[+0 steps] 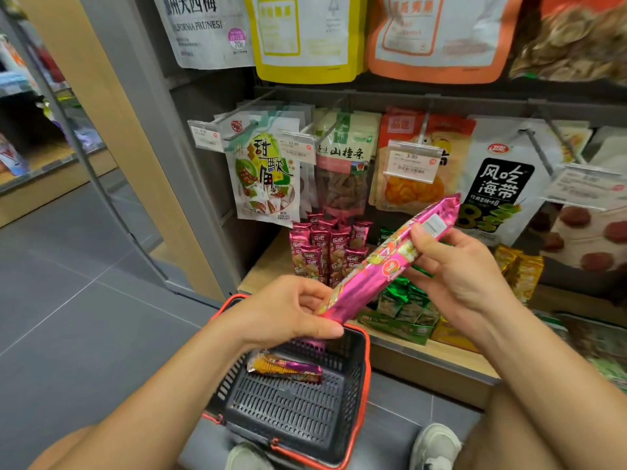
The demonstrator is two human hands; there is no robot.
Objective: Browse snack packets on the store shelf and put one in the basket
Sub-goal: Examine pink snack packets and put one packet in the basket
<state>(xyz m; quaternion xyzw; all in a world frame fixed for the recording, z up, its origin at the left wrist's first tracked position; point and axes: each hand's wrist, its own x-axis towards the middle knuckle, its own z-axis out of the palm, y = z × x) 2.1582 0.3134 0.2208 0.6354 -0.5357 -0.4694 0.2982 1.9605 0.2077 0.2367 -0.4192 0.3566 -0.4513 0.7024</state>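
The fingers [319, 329] of the left hand [288, 313] curl in and pinch the crimped lower end of a long, glossy pink foil snack packet [383, 262]. The thumb and curled fingers of the right hand [464, 276] grip its upper half. The packet slants up to the right, in the air in front of the pale wooden shelf [268, 266] and above the far rim of the dark grey slotted plastic basket [368, 361] with its red rim, which stands on smooth grey floor tiles.

One crinkled orange-and-purple foil packet [285, 368] lies flat on the basket's grid floor. On the shelf, shorter pink foil packets [322, 249] stand upright in a tight cluster, too closely packed to count. Just to their right are shiny green packets [403, 300] in a green box and gold ones [519, 269]. Four large flat pouches [305, 39] hang along the top row.
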